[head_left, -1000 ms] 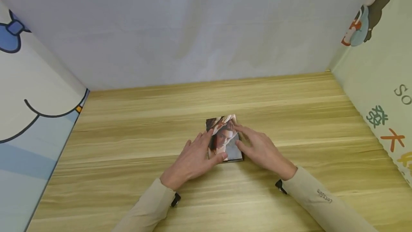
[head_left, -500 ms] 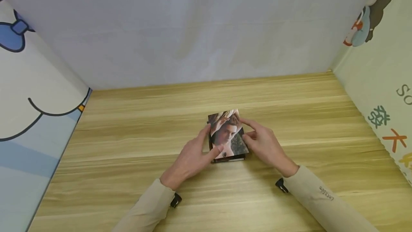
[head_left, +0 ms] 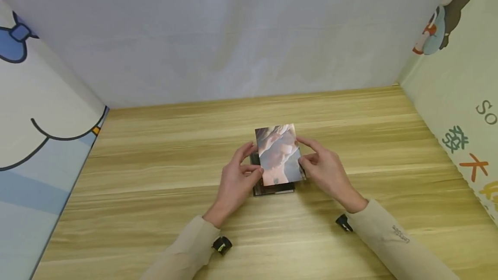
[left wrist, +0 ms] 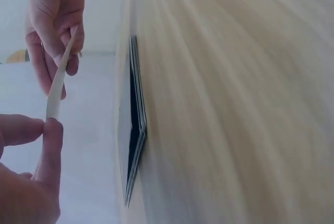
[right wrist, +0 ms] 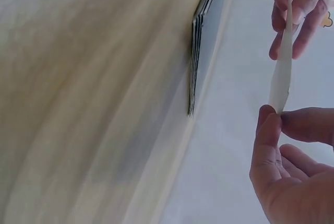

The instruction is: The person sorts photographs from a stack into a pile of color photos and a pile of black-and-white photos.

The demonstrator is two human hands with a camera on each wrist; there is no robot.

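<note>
While poised above the table (head_left: pixel 155 163), well in from its left edge: left hand (head_left: pixel 234 179), pinching the photo print (head_left: pixel 281 154) low on its left margin. Beneath: flat layered stack (head_left: pixel 274 190), lying on the table, partly covered. Photo print: clear of the stack, short of the table's far edge; glossy, slightly bowed; judged light, thin, springy, readily creased or smudged, likely slippery across the face. Best taken lightly by opposite margins, off the printed side. Toward the table's right edge: right hand (head_left: pixel 324 168), pinching the right margin between thumb and fingers.
</note>
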